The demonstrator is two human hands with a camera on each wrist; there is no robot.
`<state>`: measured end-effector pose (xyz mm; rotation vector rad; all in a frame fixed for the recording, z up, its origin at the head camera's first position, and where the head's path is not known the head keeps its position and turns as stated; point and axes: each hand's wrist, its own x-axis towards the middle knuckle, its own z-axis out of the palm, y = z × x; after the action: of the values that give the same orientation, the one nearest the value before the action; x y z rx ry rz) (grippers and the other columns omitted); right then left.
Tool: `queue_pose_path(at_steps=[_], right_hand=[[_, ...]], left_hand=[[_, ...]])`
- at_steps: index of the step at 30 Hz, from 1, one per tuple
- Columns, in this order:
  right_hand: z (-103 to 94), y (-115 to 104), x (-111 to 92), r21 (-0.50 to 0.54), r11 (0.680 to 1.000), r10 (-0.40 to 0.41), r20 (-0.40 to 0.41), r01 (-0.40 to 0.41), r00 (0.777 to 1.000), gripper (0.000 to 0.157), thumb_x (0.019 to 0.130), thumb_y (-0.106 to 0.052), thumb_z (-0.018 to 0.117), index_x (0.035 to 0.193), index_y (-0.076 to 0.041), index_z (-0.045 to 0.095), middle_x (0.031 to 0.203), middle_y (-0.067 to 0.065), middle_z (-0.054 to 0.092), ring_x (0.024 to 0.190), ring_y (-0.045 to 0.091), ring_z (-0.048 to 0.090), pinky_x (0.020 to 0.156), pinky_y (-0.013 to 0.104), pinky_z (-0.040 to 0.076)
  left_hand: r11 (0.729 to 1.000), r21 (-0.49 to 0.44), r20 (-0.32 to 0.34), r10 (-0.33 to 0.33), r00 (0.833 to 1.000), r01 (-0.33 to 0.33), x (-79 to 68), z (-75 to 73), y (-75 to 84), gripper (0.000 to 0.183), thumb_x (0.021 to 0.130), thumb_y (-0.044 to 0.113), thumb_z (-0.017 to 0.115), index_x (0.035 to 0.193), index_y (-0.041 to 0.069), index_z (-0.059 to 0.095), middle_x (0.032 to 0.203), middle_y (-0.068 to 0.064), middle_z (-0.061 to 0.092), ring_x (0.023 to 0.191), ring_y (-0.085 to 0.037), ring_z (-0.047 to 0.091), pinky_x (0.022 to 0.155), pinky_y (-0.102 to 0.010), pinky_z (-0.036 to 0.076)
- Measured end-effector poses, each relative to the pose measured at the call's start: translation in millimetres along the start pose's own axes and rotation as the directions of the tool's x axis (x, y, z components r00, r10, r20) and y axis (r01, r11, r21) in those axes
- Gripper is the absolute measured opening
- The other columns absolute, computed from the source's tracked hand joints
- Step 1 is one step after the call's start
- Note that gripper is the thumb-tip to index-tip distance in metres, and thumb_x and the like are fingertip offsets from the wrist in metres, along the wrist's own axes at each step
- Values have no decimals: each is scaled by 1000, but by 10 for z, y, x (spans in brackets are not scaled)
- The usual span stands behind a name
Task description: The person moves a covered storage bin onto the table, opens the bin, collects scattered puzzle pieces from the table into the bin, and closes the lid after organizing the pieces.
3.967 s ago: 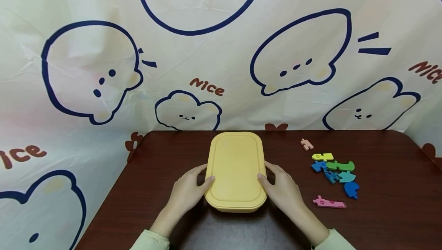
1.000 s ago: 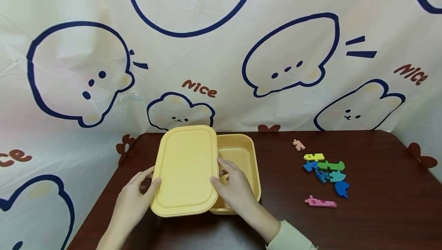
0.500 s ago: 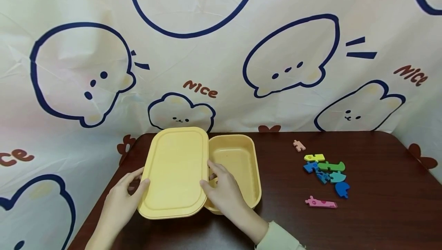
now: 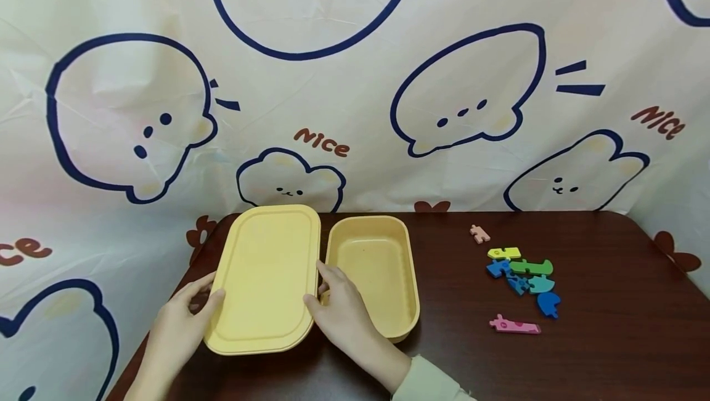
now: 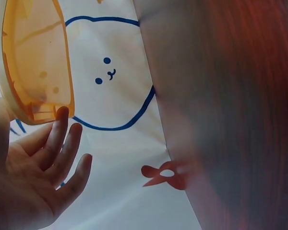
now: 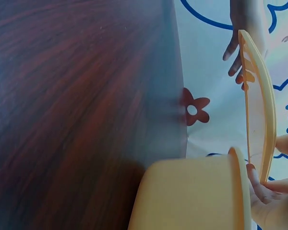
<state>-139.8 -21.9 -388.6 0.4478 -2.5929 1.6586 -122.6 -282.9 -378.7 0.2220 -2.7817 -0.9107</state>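
Both hands hold a yellow rectangular lid [image 4: 267,278] with rounded corners, off the table and left of its box. My left hand [image 4: 177,324] grips the lid's left edge, thumb on top and fingertips under the rim, as the left wrist view also shows. On the opposite edge, my right hand [image 4: 346,315] pinches the lid between thumb and fingers. The yellow box [image 4: 383,278] stands uncovered on the table beside the right hand, which hides part of its left wall. In the right wrist view the lid [image 6: 261,103] is seen edge-on, higher than the box [image 6: 197,196].
Several colourful puzzle pieces lie on the right of the dark wooden table [image 4: 621,302], among them a green piece [image 4: 531,267], a yellow piece [image 4: 503,253], a pink piece [image 4: 514,324] and a blue piece [image 4: 548,304]. A printed cloth [image 4: 377,93] hangs behind the table.
Four seconds ago the lid covered the box with a hand at each side. Both hands have lifted it and carried it left, leaving the box uncovered. The puzzle pieces lie as before.
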Motion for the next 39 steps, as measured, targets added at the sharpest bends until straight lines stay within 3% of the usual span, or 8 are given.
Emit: queue_pose_path(at_steps=[8, 21, 30, 33, 39], right_hand=[[128, -65, 2, 51, 999, -11, 20, 10, 1000, 57, 90, -4, 67, 143, 3, 48, 134, 14, 55, 81, 5, 55, 72, 21, 49], [351, -72, 6, 67, 995, -70, 12, 69, 997, 59, 85, 6, 62, 140, 14, 44, 140, 20, 51, 85, 6, 54, 72, 19, 49], [474, -107, 1, 59, 998, -34, 45, 31, 998, 60, 86, 6, 65, 141, 13, 43, 141, 21, 48, 86, 9, 55, 71, 18, 48], [507, -112, 5, 38, 999, -22, 46, 21, 999, 60, 86, 5, 66, 142, 12, 44, 141, 21, 48, 85, 9, 55, 69, 17, 47], [578, -94, 2, 2, 1000, 6, 47, -6, 999, 62, 84, 4, 69, 141, 13, 44, 142, 21, 48, 91, 9, 56, 76, 21, 49]], left_hand=[[999, -33, -44, -36, 998, 35, 34, -96, -94, 59, 99, 45, 57, 138, 0, 56, 114, -21, 65, 93, -28, 61, 63, -17, 44], [998, -39, -44, -59, 997, 57, 72, -159, -209, 60, 99, 43, 59, 137, -3, 56, 112, -26, 65, 95, -31, 61, 61, -14, 42], [998, 0, -39, -71, 997, 71, 69, -230, -312, 61, 97, 48, 60, 134, -1, 59, 109, -21, 68, 88, -17, 59, 62, -13, 42], [997, 6, -35, -74, 997, 74, 76, -226, -351, 61, 97, 48, 59, 133, -2, 60, 110, -22, 68, 92, -23, 62, 62, -13, 43], [997, -6, 59, -80, 995, 80, 134, -191, -430, 65, 101, 46, 54, 138, -7, 52, 116, -29, 63, 103, -39, 61, 65, -21, 47]])
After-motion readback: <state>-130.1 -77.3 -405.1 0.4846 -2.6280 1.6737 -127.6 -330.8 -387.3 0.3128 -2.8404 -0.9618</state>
